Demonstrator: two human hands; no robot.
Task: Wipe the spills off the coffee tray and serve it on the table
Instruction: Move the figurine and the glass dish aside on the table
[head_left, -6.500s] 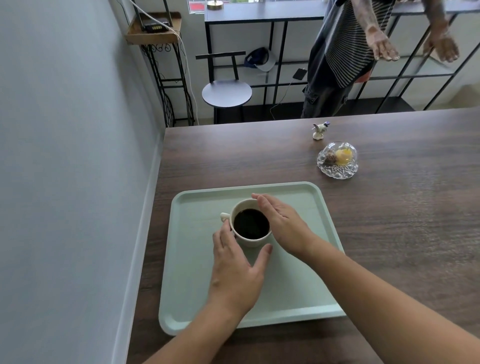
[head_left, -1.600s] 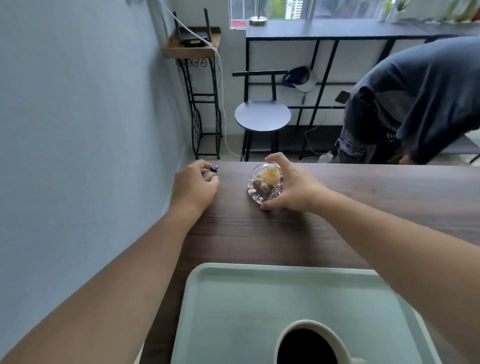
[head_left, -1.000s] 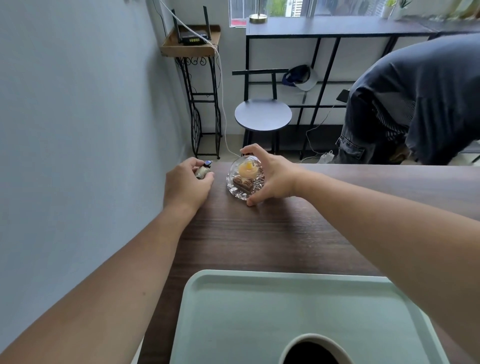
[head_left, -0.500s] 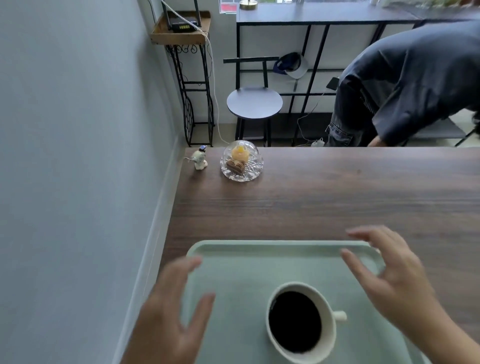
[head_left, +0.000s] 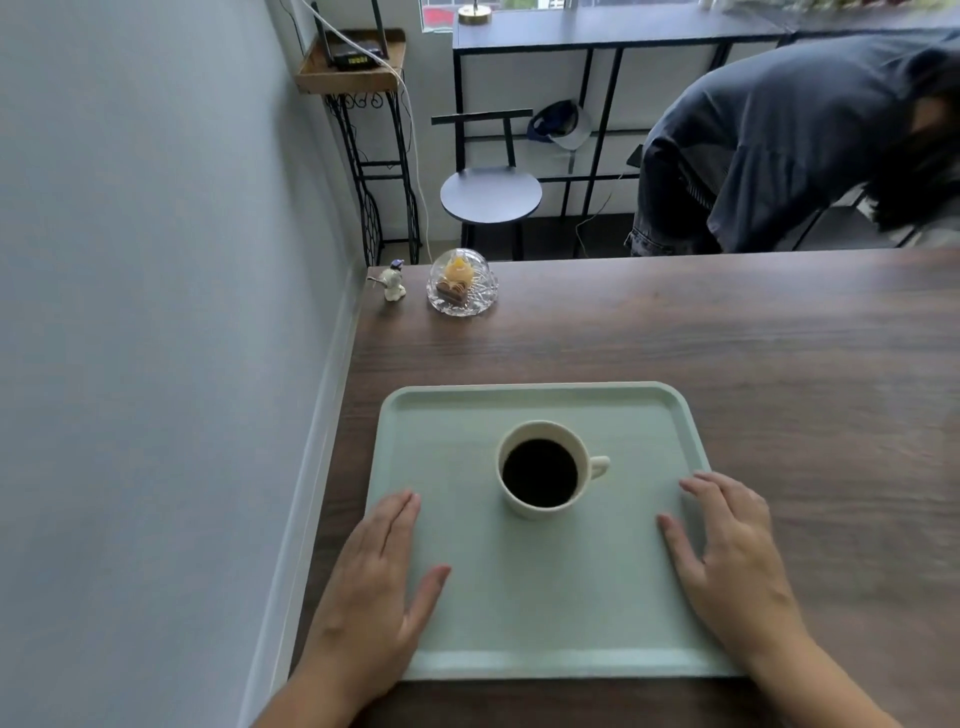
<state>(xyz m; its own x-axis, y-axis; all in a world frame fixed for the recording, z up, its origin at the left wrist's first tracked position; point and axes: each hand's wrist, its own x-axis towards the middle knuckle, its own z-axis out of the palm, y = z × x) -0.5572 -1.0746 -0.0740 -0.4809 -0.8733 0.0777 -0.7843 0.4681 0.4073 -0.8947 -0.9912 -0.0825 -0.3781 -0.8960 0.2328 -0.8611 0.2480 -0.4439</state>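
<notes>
The left hand (head_left: 371, 587) lies flat and open over the tray's left edge, fingers together pointing away, thumb spread inward onto the tray; its grip holds nothing. The pale green tray (head_left: 535, 613) sits on the dark wooden table (head_left: 779, 374), close to the near edge and beside the grey wall (head_left: 145, 312). A cream cup (head_left: 543, 470) of black coffee stands upright near the tray's middle, handle pointing right, well apart from both hands. The right hand (head_left: 727, 561) rests open over the tray's right edge, fingers loosely spread, grip empty. At the table's far left corner a small figurine (head_left: 392, 280) stands just beside a glass dome dish (head_left: 462, 283) with sweets inside. Beyond the table are a metal stand (head_left: 363, 130), a round stool (head_left: 491, 195) and a person (head_left: 779, 140) in a dark top bending over
</notes>
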